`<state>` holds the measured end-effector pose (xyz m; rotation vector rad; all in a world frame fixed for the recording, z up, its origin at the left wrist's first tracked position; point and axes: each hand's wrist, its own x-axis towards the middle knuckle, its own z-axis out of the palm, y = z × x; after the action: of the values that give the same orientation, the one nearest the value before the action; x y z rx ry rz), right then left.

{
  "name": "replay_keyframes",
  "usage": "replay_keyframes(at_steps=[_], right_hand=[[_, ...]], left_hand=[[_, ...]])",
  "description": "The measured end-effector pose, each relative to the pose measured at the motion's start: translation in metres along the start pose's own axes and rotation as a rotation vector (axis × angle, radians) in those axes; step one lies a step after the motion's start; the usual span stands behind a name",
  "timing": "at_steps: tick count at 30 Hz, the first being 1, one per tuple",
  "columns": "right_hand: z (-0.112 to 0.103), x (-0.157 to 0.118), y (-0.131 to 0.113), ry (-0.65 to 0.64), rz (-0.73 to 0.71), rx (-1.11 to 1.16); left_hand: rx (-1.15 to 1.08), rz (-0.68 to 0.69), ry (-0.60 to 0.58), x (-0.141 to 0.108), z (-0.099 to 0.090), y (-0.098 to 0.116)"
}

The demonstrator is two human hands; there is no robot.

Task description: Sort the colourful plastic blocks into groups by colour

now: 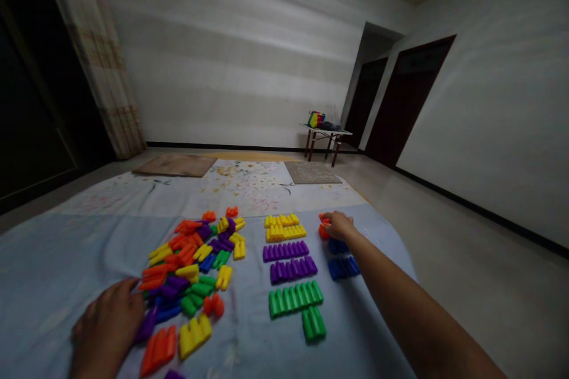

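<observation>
At the right of the table, my right hand (340,226) has its fingers closed on an orange plastic block (324,228), beyond the dark blue blocks (344,267); part of the orange is hidden by the fingers. My left hand (109,323) lies on the cloth at the near left with its fingers stretched out, beside a purple block (146,324). By it spreads a mixed pile of ridged blocks (191,260) in orange, yellow, purple, green and blue. Rows of yellow (284,228), purple (291,262) and green blocks (296,299) lie between the pile and my right arm.
A flowered, pale blue cloth (249,331) covers the table. At its far edge lie a brown board (175,164) and a greyish mat (312,172). A small side table (344,132) with a colourful bag (316,119) stands by the far wall.
</observation>
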<state>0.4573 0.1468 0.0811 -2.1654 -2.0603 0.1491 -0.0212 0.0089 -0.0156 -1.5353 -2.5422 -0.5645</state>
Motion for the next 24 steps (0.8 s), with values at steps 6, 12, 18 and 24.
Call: replay_keyframes(at_steps=[6,12,18,24], right_hand=[[-0.008,-0.047,-0.060,0.055,-0.299,0.142],[0.020,-0.118,-0.150,-0.118,-0.791,0.401],[0.042,-0.141,-0.188,-0.221,-0.797,0.303],[0.030,-0.146,-0.174,0.006,-0.752,0.102]], left_hand=[[0.061,-0.005,0.013,-0.014,-0.025,0.023],[0.049,-0.006,0.007,-0.016,-0.028,0.025],[0.036,-0.008,0.028,-0.019,-0.029,0.027],[0.027,-0.008,0.037,-0.019,-0.028,0.027]])
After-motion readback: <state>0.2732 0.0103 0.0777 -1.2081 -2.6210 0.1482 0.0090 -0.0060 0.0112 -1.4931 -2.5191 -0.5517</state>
